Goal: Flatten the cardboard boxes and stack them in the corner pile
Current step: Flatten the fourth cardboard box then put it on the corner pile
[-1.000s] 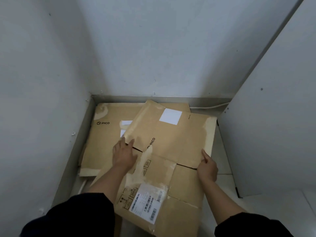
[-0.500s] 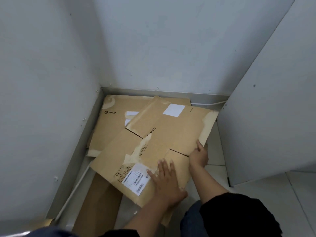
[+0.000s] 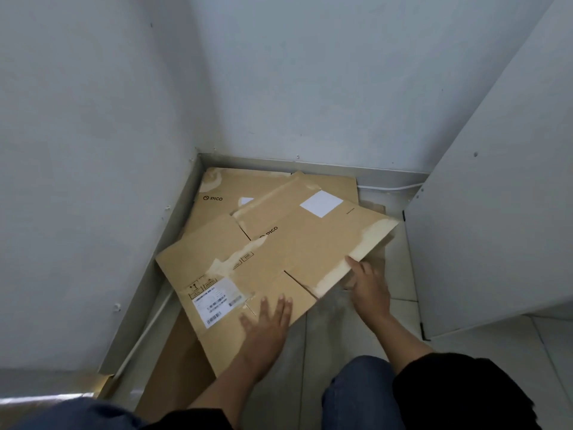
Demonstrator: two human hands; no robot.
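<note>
White walls meet at a corner over a pale tiled floor [image 3: 347, 342], with a white panel [image 3: 496, 212] standing to the right.

Nearest: left hand [image 3: 266, 325] lies flat on the near corner of the top box [image 3: 294, 252], fingers straight and slightly spread, pressing, not gripping. Right hand [image 3: 367, 280] is at the box's right edge, thumb on top and fingers curled beneath, holding that edge raised off the floor.

Top box is flattened and lies skewed, overlapping the pile [image 3: 248, 187] in the corner. Its long axis runs from near left to far right, crossing the pile's edges at an angle. A shipping label [image 3: 215, 301] sits on its near-left part.

Governing relation: the pile lies beyond and left of both hands; the box needs to turn and slide that way to square up. Judged: the right hand, holding the free edge, is better placed to swing it; the left acts as pivot.

Further cardboard [image 3: 173, 361] lies beneath at near left.

Obscured: right fingers under the edge; number of sheets in the pile; the far-right extent behind the top box.
</note>
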